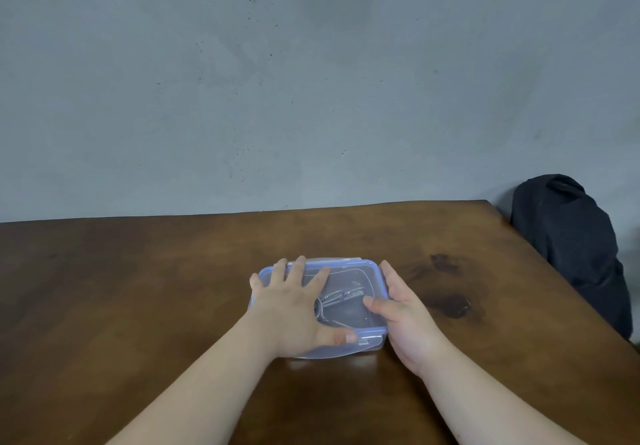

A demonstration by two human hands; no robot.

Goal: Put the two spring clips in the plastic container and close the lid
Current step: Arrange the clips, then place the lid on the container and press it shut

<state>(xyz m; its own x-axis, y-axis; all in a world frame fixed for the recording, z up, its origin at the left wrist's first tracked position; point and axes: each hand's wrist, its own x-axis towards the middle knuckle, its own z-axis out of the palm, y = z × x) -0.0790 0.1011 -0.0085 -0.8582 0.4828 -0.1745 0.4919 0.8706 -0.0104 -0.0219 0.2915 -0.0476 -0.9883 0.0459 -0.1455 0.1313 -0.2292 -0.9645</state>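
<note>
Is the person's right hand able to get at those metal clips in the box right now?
Probably not. The clips lie under the lid, which covers the container. The left hand presses it flat; the right hand rests against its side.

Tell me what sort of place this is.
Probably a plain room at home or in a workshop: a worn wooden table pushed against a bare grey wall, with a black bag beside it.
</note>
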